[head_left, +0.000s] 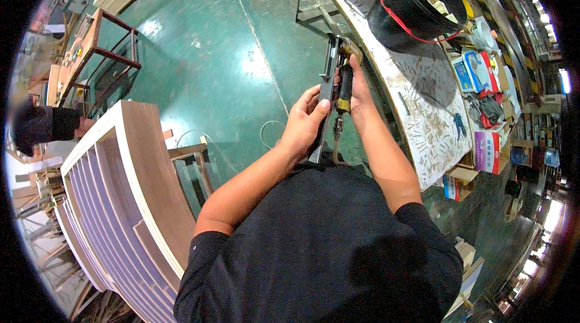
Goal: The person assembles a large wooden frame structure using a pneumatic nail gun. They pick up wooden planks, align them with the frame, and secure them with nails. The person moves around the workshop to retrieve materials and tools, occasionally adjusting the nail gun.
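Note:
In front of my body I hold a black and yellow air nail gun (345, 88) in both hands. My right hand (360, 92) is wrapped round its handle from the right. The fingers and thumb of my left hand (305, 120) close on the long dark magazine (329, 75) on the left side. A metal air fitting (339, 122) sits at the lower end of the handle, with a hose running down from it toward my shirt. Part of the right-hand fingers is hidden behind the handle.
At right, a long worktable (417, 123) strewn with small strips carries a black bucket (393, 18) of wood pieces, another bucket and pliers (460, 125). Boxes (488, 151) stand beyond. Slatted wooden frames (136, 160) stack at left, near another person's dark sleeve (60, 123).

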A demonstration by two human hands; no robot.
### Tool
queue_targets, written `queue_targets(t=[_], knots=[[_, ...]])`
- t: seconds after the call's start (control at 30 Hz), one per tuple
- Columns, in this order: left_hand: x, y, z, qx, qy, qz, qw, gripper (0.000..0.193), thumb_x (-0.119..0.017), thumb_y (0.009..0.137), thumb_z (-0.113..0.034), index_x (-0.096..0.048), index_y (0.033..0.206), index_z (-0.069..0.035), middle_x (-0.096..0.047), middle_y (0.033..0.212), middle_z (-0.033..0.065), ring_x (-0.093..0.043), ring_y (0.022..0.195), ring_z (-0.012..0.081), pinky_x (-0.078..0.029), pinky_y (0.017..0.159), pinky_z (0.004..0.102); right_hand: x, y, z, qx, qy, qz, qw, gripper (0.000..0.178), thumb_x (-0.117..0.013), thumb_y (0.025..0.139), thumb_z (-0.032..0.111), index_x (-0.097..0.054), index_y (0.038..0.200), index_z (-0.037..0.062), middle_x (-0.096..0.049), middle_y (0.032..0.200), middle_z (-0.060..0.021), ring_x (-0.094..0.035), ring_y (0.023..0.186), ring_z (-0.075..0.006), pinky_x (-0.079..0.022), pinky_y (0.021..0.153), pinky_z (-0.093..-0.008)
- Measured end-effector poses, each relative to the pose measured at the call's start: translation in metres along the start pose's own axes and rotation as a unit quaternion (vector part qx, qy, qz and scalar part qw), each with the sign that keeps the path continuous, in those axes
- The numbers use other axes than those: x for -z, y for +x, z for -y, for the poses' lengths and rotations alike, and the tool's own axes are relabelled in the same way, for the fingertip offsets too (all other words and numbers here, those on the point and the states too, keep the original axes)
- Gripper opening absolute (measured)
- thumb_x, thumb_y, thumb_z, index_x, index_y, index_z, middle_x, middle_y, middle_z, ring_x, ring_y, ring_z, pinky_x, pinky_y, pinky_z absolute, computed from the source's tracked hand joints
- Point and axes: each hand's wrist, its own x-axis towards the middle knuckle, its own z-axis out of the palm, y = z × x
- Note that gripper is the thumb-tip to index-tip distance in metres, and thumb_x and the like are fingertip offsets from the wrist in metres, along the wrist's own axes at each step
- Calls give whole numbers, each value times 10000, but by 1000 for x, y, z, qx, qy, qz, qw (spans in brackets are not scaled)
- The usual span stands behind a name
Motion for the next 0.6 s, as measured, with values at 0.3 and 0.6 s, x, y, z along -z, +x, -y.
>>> queue_targets(t=[0.3, 0.6], knots=[[-14, -25, 3, -123, 89, 53, 987, 562, -575, 987, -146, -348, 1489, -28, -499, 1380, 138, -491, 1259, 216, -403, 1057, 371, -7, -3, 19, 97, 9, 33, 995, 491, -638, 887, 607, -652, 850, 117, -633, 688, -1, -598, 570, -141, -508, 550, -294], [-10, -55, -37, -291, 365, 96, 879, 366, -661, 877, -144, -635, 1225, -33, -365, 1480, 270, -373, 1389, 421, -293, 1143, 478, -10, -14, 40, 130, -7, 24, 991, 557, -563, 912, 643, -656, 862, 96, -654, 689, -38, -619, 566, -178, -489, 514, -326]])
